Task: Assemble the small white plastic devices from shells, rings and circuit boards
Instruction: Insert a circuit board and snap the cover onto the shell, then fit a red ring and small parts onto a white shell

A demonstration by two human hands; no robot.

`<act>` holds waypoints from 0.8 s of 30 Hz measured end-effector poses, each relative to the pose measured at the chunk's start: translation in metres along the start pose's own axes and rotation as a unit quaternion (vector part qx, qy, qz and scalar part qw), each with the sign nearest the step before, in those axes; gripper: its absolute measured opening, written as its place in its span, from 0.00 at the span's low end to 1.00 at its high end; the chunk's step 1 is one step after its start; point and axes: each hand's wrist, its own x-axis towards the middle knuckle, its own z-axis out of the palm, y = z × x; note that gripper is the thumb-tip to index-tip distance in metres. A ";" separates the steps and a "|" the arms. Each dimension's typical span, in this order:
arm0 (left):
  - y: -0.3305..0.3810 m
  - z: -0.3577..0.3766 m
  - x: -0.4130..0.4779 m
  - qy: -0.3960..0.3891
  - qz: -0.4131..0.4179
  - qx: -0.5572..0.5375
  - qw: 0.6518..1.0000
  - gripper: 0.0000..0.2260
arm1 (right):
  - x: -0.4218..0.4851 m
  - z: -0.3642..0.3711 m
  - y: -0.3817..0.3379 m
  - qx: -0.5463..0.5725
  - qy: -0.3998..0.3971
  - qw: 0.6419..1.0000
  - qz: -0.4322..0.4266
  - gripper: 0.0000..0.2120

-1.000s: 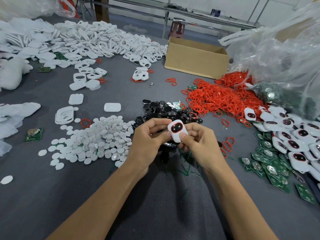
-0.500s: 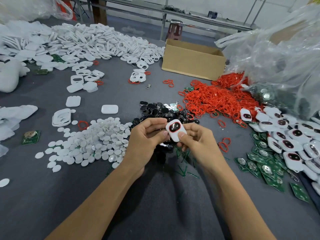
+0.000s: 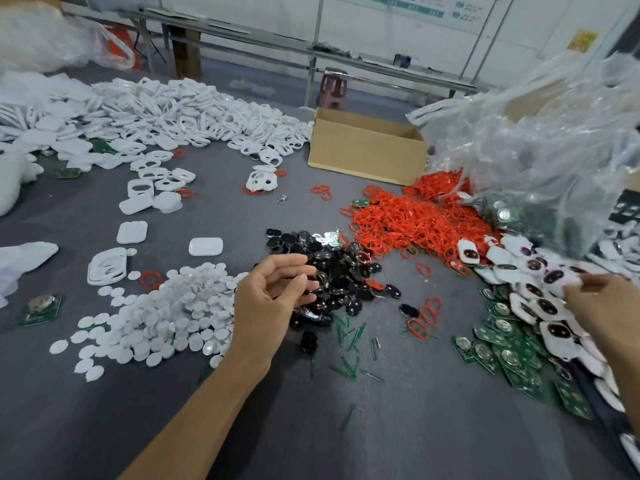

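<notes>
The finished white devices point(image 3: 549, 306) are heaped by the right edge of the bench point(image 3: 398, 427), dark faces up, and the right hand point(image 3: 606, 303) is right on top of that heap. It's blurred, fingertips at the devices, and I cannot tell whether it has one in its grip. Under and just beside the heap lie the green circuit boards point(image 3: 512, 358), fanned out toward the near right corner. Over in the middle, the left hand point(image 3: 273, 296) hovers with fingers loosely curled and nothing in them, above the pile of small black pieces point(image 3: 343, 268). Thin green slivers point(image 3: 351, 341) are scattered just nearer than that pile, and a few loose red rings point(image 3: 426, 313) lie between it and the boards. Left of the hand, a mound of white round discs point(image 3: 180, 306). Beyond the black pieces sits the big tangle of red rings point(image 3: 415, 220), touching a crumpled clear plastic bag point(image 3: 554, 140) along the right edge. A cardboard box point(image 3: 363, 157) stands open at the far side, and white shells point(image 3: 180, 109) sprawl across the far left corner.
</notes>
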 end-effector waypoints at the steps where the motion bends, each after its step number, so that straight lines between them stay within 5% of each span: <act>1: 0.000 -0.001 0.000 0.006 0.001 -0.001 1.000 0.11 | 0.001 0.001 0.003 -0.018 0.000 1.000 -0.005 0.15; 5: 0.001 -0.003 0.002 0.034 0.009 -0.010 0.999 0.13 | 0.002 0.006 0.000 -0.040 0.019 0.998 -0.054 0.15; 11: 0.003 -0.011 0.006 0.101 0.039 -0.014 0.994 0.17 | -0.034 0.029 -0.066 0.001 0.024 0.968 -0.250 0.08; 20: 0.010 -0.001 -0.008 -0.049 0.076 0.183 0.979 0.15 | -0.122 0.095 -0.199 0.052 -0.230 0.861 -0.451 0.09; 24: 0.005 0.001 -0.010 -0.068 0.117 0.223 0.965 0.13 | -0.139 0.119 -0.249 0.058 -0.275 0.833 -0.476 0.10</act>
